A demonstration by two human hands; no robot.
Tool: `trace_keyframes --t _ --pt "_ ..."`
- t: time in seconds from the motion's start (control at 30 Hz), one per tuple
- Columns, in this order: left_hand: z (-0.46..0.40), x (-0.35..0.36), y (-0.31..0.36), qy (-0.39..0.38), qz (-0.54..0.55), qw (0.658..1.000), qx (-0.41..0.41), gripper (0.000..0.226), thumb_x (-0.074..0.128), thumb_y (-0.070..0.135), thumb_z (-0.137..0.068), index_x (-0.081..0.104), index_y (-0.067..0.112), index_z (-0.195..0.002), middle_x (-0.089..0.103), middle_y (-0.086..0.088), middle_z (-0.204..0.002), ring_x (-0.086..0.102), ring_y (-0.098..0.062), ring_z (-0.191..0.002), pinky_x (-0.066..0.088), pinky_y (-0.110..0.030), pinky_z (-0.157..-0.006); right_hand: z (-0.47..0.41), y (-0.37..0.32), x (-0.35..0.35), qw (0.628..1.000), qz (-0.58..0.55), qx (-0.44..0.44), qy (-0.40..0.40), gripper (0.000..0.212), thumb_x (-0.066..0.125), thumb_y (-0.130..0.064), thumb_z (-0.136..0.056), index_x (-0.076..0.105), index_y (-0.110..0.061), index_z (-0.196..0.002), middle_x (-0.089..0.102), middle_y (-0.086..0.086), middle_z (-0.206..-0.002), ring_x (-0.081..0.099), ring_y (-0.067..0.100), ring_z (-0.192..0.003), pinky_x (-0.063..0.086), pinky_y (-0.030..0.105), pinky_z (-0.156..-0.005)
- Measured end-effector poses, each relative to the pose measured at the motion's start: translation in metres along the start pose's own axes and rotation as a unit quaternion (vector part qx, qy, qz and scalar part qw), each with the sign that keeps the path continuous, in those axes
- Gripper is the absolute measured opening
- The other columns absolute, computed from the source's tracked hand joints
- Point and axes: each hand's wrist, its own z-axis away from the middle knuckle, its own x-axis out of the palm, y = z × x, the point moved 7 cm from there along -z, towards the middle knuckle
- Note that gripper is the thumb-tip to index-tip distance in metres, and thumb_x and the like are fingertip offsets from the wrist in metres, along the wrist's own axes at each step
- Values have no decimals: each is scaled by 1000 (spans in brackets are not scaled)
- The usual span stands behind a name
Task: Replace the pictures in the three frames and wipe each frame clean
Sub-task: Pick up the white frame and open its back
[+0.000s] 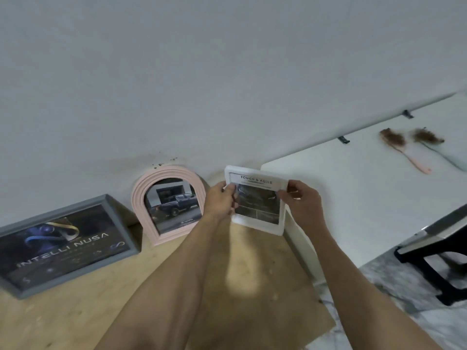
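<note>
Wooden board (75, 311): lay along the wall, bearing the frames you were working through.
White tabletop (366, 198): stood to your right; two brown-bristled brushes (394, 140) lay on it well apart from the frames, probably kept there for dusting.
Grey frame (15, 231): leaned against the wall at far left, showing a dark poster lettered "INTELLI NUSA".
Pink arched frame (141, 195): leaned against the wall just beside the grey one, holding a picture of a dark pickup truck.
White frame (255, 223): you held it raised off the board, near the wall, between the pink frame and the tabletop, face toward you; likely so the print could be seated square.
Car picture (257, 200): sat within the white frame, headed "TOUGH & AGILE".
Left hand (219, 200): your fingers and thumb pinched the frame's left edge, over the print.
Right hand (303, 200): gripped the right edge likewise, steadying it.
Wiping cloth: none visible.
</note>
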Motion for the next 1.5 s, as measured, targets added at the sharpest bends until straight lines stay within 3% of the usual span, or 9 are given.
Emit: trace_keyframes --t 0.17,0.37,0.43,0.53,0.73,1.1,1.2,1.33,1.5 --pt "65 -9 7 -13 94 994 -48 45 51 47 -98 66 4 -97 73 -12 -87 71 -28 -70 59 -35 -59 79 -47 15 978 141 -128 84 14 71 -15 -82 71 -17 -96 71 -3 -87 66 19 -76 50 28 -66" --pt "145 -91 -29 64 139 984 -96 14 67 6 -86 67 -4 -97 73 -21 -87 71 -28 -63 58 -33 -52 186 -107 79 947 132 -293 -7 17 71 -29 -81 71 -13 -88 68 2 -81 59 19 -71 44 29 -62" --pt "170 -135 -47 74 112 986 -97 14 65 0 -84 67 -7 -97 71 -19 -80 68 -25 -56 55 -29 -47 209 -107 95 963 118 -233 -58 33 62 -47 -82 72 -18 -95 69 0 -94 61 18 -85 45 32 -74" --pt "212 -191 -75 52 108 987 -108 11 59 0 -91 65 -7 -98 66 -14 -72 64 -16 -46 55 -28 -46 232 -66 102 995 77 13 -55 42 55 -43 -87 66 -16 -117 63 6 -115 57 23 -106 44 38 -95" --pt "292 -267 -128 16 119 986 -116 27 49 1 -97 63 6 -75 59 -4 -54 58 -11 -43 53 -24 -46 296 -37 141 948 -69 279 -136 20 49 -6 -87 65 4 -82 60 19 -70 56 27 -57 53 41 -59" --pt "345 -326 -298 160 73 958 -227 16 67 1 -89 72 -2 -104 68 -11 -67 53 -15 -40 43 -20 -39 382 12 209 900 28 343 -267 19 58 -13 -85 71 -26 -81 69 4 -86 63 23 -81 55 46 -83" --pt "354 -329 -326 196 47 950 -238 14 71 2 -85 78 2 -98 70 -16 -64 49 -17 -43 44 -26 -50 390 44 222 900 70 332 -274 19 58 -26 -69 72 -29 -81 72 0 -89 64 22 -88 55 45 -88" --pt "359 -327 -332 227 -25 946 -228 17 74 7 -81 79 22 -74 77 -7 -84 70 -24 -83 54 -37 -85 404 20 216 911 118 313 -241 21 57 -9 -77 74 -15 -89 66 6 -83 59 26 -84 49 35 -76" --pt "357 -329 -317 222 -125 940 -226 9 68 10 -76 72 15 -70 74 -3 -77 66 -27 -79 49 -31 -70 411 19 219 913 150 295 -237 27 58 -9 -79 74 -11 -101 70 10 -94 62 30 -91 49 32 -77"
